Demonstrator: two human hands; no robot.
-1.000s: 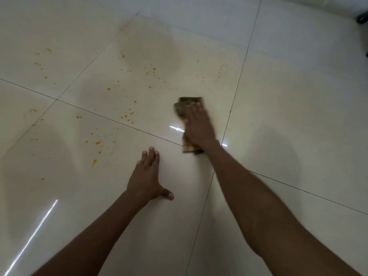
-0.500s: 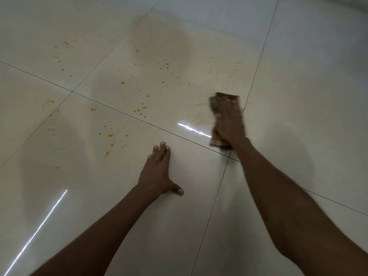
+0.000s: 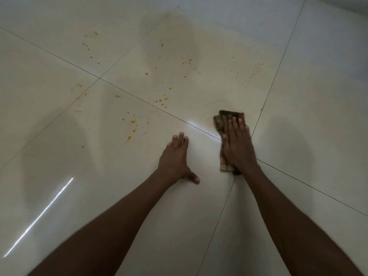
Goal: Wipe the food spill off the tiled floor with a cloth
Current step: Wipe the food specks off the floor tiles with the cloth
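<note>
light streak point(image 3: 39, 216) reflected, faint shadows point(image 3: 55, 168)

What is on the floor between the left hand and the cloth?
Nothing: in the head view only bare glossy tile, with a bright glare streak, separates the left hand from the cloth under the right hand.

**Two bare arms**

Both arms are bare from the elbow down, with no sleeves showing. The left hand point(image 3: 175, 160) and right hand point(image 3: 238, 148) are bare too. Short, pale nails show on the fingers point(image 3: 231, 126).
</note>
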